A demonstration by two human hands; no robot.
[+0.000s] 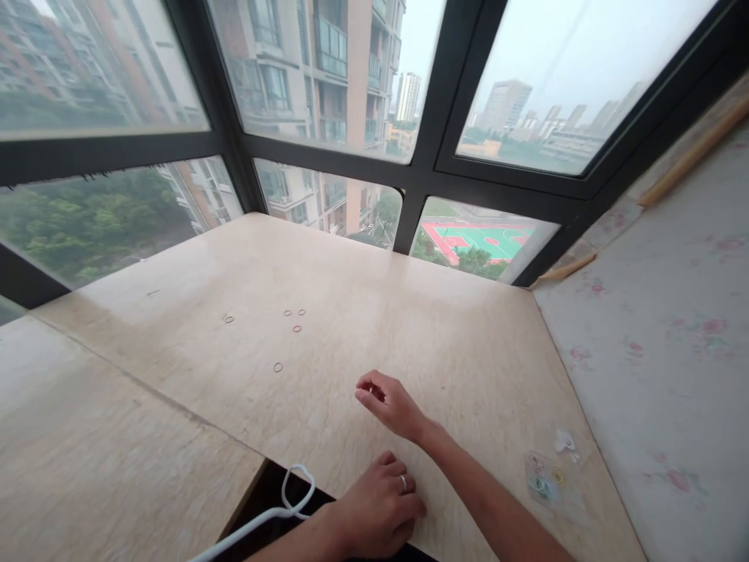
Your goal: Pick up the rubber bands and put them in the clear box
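My right hand (392,402) is just above the marble-patterned surface, its fingers curled towards the thumb. Whatever may be in that curl is too small to make out. Below it, near the front edge, my left hand (383,503) rests with bent fingers and a silver ring (403,483) on one of them. Its fingertips are turned under, out of sight. Left of the hands lie several small thin loops that look like elastic bands: a reddish one (297,329), a nearer dark one (278,367), one farther left (229,319), and a close pair (294,312) at the back.
A clear plastic bag (555,480) with small coloured loops lies at the right by the flowered wall (655,375). A white cable (251,527) loops over a dark gap at the front edge. Dark-framed windows (328,168) border the back.
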